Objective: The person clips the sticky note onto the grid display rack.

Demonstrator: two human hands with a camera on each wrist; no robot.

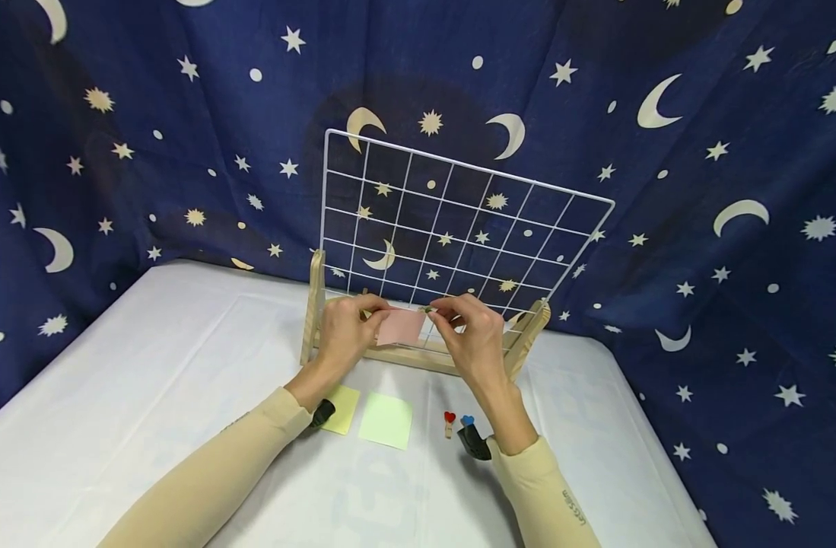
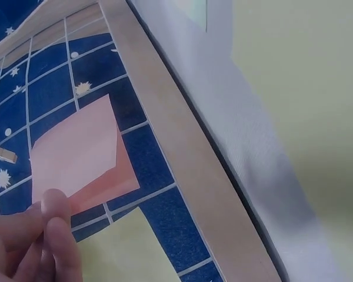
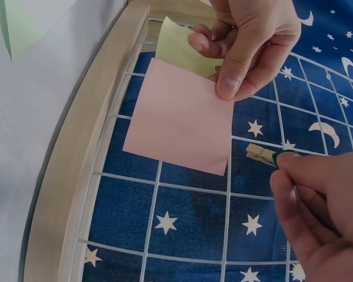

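Note:
My left hand (image 1: 345, 327) pinches a pink sticky note (image 3: 179, 117) by one upper corner, in front of the white wire grid (image 1: 452, 161). In the left wrist view a darker pink layer shows beneath the note's near face. My right hand (image 1: 478, 335) pinches a small wooden clothespin (image 3: 260, 154) by its green end, its tip pointing toward the note and apart from it in the right wrist view. A yellow note (image 3: 179, 47) hangs against the grid, partly hidden behind the pink note and my left hand.
The grid stands in a wooden base (image 1: 418, 358). Nearer on the white table lie a yellow note (image 1: 344, 411), a pale green note (image 1: 386, 420), a red-heart clothespin (image 1: 449, 425) and a blue-heart one (image 1: 467, 420). A dark blue star-patterned curtain (image 1: 219, 137) hangs behind.

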